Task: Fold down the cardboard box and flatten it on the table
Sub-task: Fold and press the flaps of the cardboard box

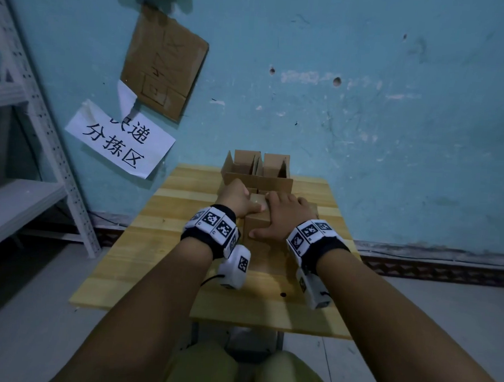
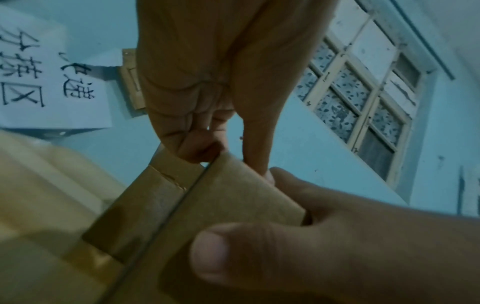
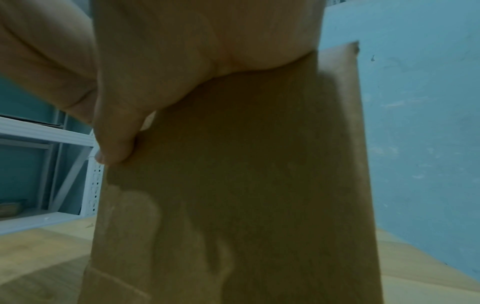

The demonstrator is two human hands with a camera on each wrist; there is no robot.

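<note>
A small brown cardboard box (image 1: 257, 224) stands upright near the middle of the wooden table (image 1: 159, 244). My left hand (image 1: 236, 200) grips its upper left corner. In the left wrist view its curled fingers (image 2: 197, 149) hook over the box (image 2: 233, 195) edge. My right hand (image 1: 284, 213) lies over the top, fingers bent across it and thumb (image 2: 215, 257) pressed on the near face. The right wrist view has the near face of the box (image 3: 246, 185) filling the frame, with the thumb (image 3: 114, 144) at its left edge. The box's far side is hidden.
Two open cardboard boxes (image 1: 257, 176) stand against the blue wall at the table's far edge, just behind my hands. A white metal shelf (image 1: 23, 203) is at the left. A paper sign (image 1: 121, 143) and a cardboard piece (image 1: 164, 64) hang on the wall.
</note>
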